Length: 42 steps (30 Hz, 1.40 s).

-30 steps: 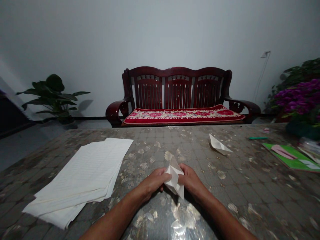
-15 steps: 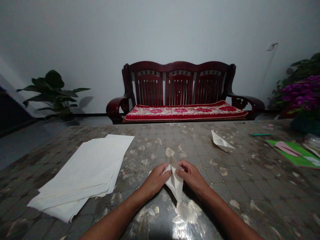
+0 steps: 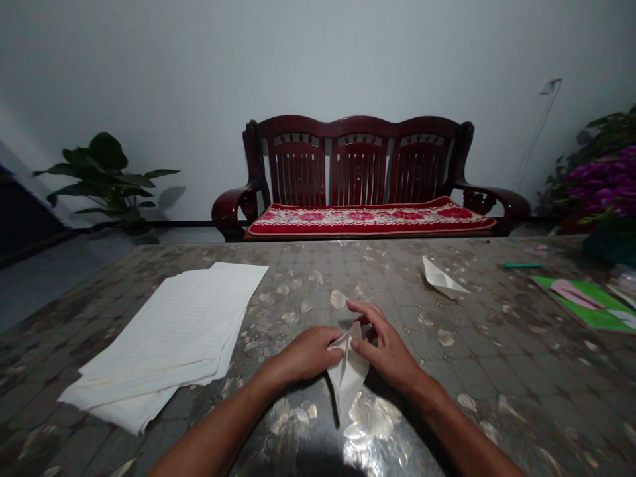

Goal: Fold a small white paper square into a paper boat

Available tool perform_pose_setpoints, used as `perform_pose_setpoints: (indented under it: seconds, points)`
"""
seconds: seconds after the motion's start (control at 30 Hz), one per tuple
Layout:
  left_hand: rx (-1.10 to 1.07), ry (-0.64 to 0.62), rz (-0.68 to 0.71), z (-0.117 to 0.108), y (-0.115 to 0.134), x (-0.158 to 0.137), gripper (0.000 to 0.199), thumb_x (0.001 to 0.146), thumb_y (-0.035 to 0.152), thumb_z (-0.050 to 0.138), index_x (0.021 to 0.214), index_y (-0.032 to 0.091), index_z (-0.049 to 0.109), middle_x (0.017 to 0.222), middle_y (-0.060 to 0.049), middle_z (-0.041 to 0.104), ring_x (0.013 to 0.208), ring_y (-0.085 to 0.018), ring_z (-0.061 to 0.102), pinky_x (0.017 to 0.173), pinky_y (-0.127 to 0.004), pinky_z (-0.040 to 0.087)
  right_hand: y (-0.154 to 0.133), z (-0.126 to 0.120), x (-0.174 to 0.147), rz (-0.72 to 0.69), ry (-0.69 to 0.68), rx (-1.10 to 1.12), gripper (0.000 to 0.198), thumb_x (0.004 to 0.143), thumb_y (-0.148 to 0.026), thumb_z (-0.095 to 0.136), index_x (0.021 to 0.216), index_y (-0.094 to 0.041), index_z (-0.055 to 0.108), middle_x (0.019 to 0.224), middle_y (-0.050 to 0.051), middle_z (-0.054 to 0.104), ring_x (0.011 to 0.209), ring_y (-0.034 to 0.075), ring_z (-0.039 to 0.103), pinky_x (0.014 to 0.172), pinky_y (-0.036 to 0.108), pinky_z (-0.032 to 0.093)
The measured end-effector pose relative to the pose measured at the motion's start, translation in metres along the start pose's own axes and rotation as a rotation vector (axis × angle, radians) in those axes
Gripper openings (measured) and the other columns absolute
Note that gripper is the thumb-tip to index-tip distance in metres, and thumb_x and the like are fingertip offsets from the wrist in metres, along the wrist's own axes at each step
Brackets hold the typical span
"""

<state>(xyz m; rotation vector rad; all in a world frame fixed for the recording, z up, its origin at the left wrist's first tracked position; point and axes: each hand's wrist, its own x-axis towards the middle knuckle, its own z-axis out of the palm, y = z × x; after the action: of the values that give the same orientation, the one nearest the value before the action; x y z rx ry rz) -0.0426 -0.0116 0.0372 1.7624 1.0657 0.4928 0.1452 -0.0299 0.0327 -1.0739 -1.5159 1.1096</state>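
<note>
Hands, left hand, right hand, apparently pinching folded paper, table.

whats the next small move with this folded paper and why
Probably press the upper flap flat and crease it. The left hand and right hand pinch the folded paper at its top, while its pointed lower end lies on the table; the top still stands raised, not flattened.

Both forearms bare; no sleeves, apparently no jewellery.
</note>
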Motion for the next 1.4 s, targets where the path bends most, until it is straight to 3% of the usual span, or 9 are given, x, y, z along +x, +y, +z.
perform_pose_setpoints:
  seconds: [0.13,0.27,0.37,0.47,0.6,0.73,0.97,1.23,1.4]
  points:
    - [0.103,-0.111,0.012,-0.005,0.002,0.006,0.011,0.075,0.027,0.058,0.07,0.02,0.065,0.064,0.002,0.059,0.065,-0.017,0.053,0.056,-0.023,0.031,0.003,-0.002,0.003,-0.073,-0.057,-0.078,0.022,0.074,-0.03,0.067,0.094,-0.022,0.074,0.102,0.006,0.067,0.095,0.021,0.06,0.084,0.033,0.047]
    - [-0.049,-0.039,-0.095,-0.01,-0.008,0.013,0.025,0.079,0.04,0.061,0.087,0.016,0.064,0.069,0.002,0.058,0.063,-0.014,0.051,0.056,-0.023,0.033,0.025,-0.003,0.006,0.212,0.059,0.038,0.021,0.071,-0.037,0.066,0.08,-0.018,0.071,0.068,0.001,0.064,0.063,0.016,0.056,0.059,0.027,0.044]
    - [-0.294,0.054,-0.115,-0.017,-0.019,0.005,0.046,0.087,0.057,0.052,0.107,0.016,0.058,0.088,-0.003,0.062,0.073,-0.014,0.057,0.061,-0.023,0.039,0.035,-0.006,0.007,0.328,0.156,0.113,0.026,0.065,-0.04,0.069,0.077,-0.017,0.068,0.06,-0.001,0.06,0.053,0.014,0.05,0.05,0.025,0.038]
    - [-0.368,0.066,-0.049,-0.022,-0.027,-0.015,0.052,0.085,0.055,0.055,0.121,0.017,0.052,0.104,-0.006,0.06,0.084,-0.015,0.058,0.07,-0.026,0.044,0.035,-0.01,0.009,0.365,0.231,0.136,0.026,0.064,-0.042,0.069,0.074,-0.018,0.066,0.059,-0.001,0.058,0.051,0.013,0.049,0.047,0.024,0.038]
    - [-0.003,0.144,0.025,-0.012,-0.028,-0.039,0.07,0.063,0.026,0.077,0.127,0.024,0.05,0.114,-0.005,0.057,0.095,-0.019,0.056,0.081,-0.031,0.047,0.032,-0.011,0.008,0.374,0.258,0.149,0.028,0.062,-0.044,0.071,0.07,-0.018,0.065,0.063,0.0,0.058,0.054,0.014,0.051,0.046,0.025,0.042]
    - [0.162,0.258,0.191,0.004,-0.025,-0.04,0.049,0.071,0.016,0.069,0.117,0.025,0.059,0.123,-0.007,0.056,0.106,-0.023,0.055,0.082,-0.031,0.049,0.034,-0.008,0.006,0.363,0.231,0.15,0.03,0.065,-0.046,0.072,0.076,-0.018,0.065,0.066,0.0,0.059,0.055,0.014,0.052,0.047,0.024,0.041]
    - [0.235,0.358,0.244,0.003,-0.033,-0.029,0.028,0.082,0.019,0.066,0.109,0.024,0.063,0.114,-0.007,0.059,0.108,-0.022,0.057,0.091,-0.034,0.049,0.028,-0.017,0.001,0.314,0.195,0.209,0.036,0.071,-0.046,0.07,0.094,-0.018,0.068,0.084,0.004,0.066,0.068,0.016,0.056,0.056,0.025,0.041]
    - [0.262,0.42,0.333,0.001,-0.037,-0.031,0.031,0.082,0.017,0.068,0.112,0.024,0.064,0.12,-0.008,0.059,0.113,-0.023,0.057,0.09,-0.032,0.05,0.024,-0.038,-0.004,0.341,0.147,0.201,0.048,0.057,-0.021,0.06,0.104,-0.021,0.067,0.088,0.003,0.062,0.072,0.017,0.057,0.062,0.026,0.043]
    - [0.279,0.439,0.378,0.0,-0.039,-0.03,0.025,0.084,0.017,0.067,0.107,0.025,0.068,0.119,-0.008,0.059,0.109,-0.021,0.06,0.089,-0.032,0.05,0.03,-0.048,-0.005,0.228,0.002,0.072,0.048,0.06,-0.021,0.065,0.108,-0.022,0.066,0.099,0.005,0.064,0.078,0.018,0.058,0.062,0.026,0.044]
